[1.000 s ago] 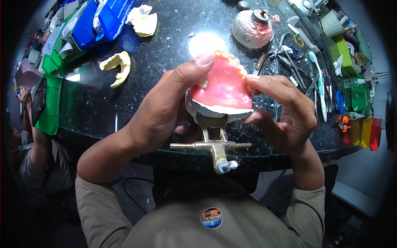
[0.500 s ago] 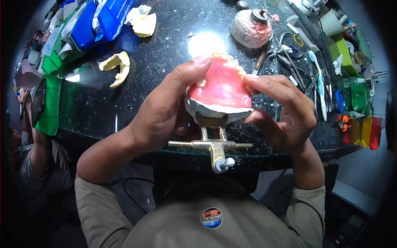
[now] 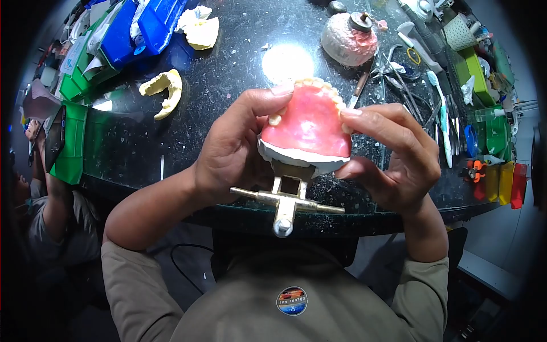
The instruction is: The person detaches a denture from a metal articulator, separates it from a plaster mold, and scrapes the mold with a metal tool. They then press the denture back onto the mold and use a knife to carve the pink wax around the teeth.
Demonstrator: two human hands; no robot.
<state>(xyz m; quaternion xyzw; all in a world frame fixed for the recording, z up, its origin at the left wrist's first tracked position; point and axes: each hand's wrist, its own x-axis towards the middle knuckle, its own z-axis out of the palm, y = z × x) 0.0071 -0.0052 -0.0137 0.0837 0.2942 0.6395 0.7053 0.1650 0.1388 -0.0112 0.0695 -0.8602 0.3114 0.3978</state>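
Note:
Between my two hands is a pink wax denture (image 3: pixel 307 128) with a row of cream teeth along its rim, seated on a white plaster cast (image 3: pixel 296 157). A brass articulator frame (image 3: pixel 283 200) extends from the cast toward me. My left hand (image 3: pixel 233 137) grips the left side, its thumb on the upper left edge near the teeth; its other fingers are mostly hidden behind. My right hand (image 3: pixel 399 148) pinches the right side, index finger at the teeth and thumb at the cast's lower right edge.
Beyond lie a horseshoe-shaped yellow plaster piece (image 3: pixel 165 94), blue bins (image 3: pixel 154 25) and a spirit burner caked in pink and white (image 3: pixel 348 43). Right are a wax knife (image 3: pixel 359 88), a toothbrush (image 3: pixel 440 114) and metal tools. Another person's arm (image 3: pixel 51 199) shows at far left.
The denture and cast have tilted, showing more of the pink surface and the teeth. The articulator frame has turned with them, its end swinging left. Both hands keep their hold.

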